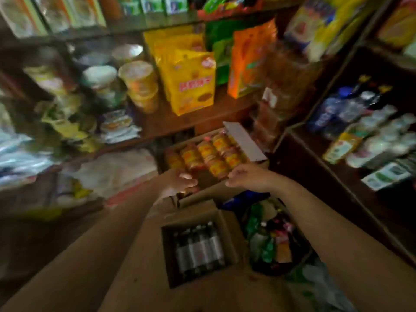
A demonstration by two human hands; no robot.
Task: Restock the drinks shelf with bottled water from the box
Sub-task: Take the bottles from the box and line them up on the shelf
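Observation:
A brown cardboard box (231, 248) stands on the floor below me, its top cut open, with several clear bottles (199, 246) standing inside. My left hand (183, 180) and my right hand (244, 175) are stretched out beyond it, both empty with fingers loosely apart, over the near edge of another open carton (245, 137) of yellow-and-red packs. The drinks shelf (315, 158) runs along the right, with blue-capped water bottles (337, 113) and pale bottles on it. The picture is motion-blurred.
Yellow and orange snack bags (193, 82) and cup noodles (139, 84) fill the wooden shelves ahead. A crate of mixed bottles and green packets (267, 242) sits right of the box. Plastic-wrapped goods crowd the left shelves.

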